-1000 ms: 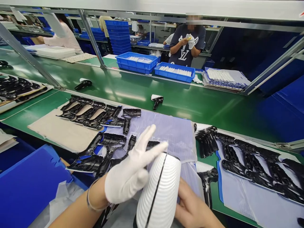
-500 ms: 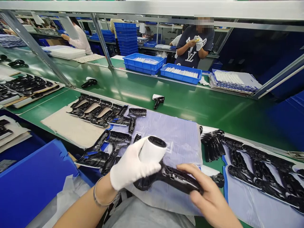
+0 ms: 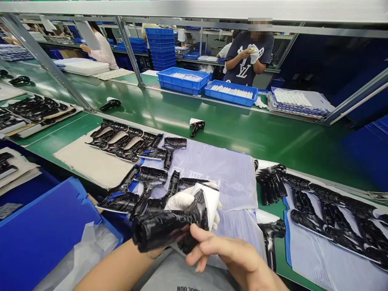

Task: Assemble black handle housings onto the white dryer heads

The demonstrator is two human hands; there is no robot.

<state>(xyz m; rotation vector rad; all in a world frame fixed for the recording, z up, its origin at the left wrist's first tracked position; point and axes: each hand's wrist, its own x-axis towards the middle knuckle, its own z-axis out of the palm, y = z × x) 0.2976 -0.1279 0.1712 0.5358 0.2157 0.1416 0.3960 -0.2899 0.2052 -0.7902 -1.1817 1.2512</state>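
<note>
In the head view, my left hand (image 3: 179, 200), in a white glove, is wrapped from behind around a hair dryer housing (image 3: 198, 212). Its barrel is white and black, and its black handle (image 3: 157, 228) points left toward me. My bare right hand (image 3: 224, 252) is at the near side of the housing, its fingers apart and slightly bent. The fingertips appear to touch the black part without closing round it. Below lies a sheet of bluish plastic film (image 3: 218, 165). Black open housing halves (image 3: 150, 178) lie just left of my hands.
A green conveyor belt (image 3: 242, 137) beyond carries a hair dryer (image 3: 197, 126). Rows of housing parts (image 3: 333, 218) lie at right, near a single hair dryer shell (image 3: 271, 238). A blue bin (image 3: 51, 234) stands at lower left. Across the belt, a person (image 3: 250, 56) works behind blue trays (image 3: 232, 95).
The housing has been turned over, its handle swinging from right to left. My right hand has come off the handle and moved left. Hair dryers on the belt have shifted slightly left.
</note>
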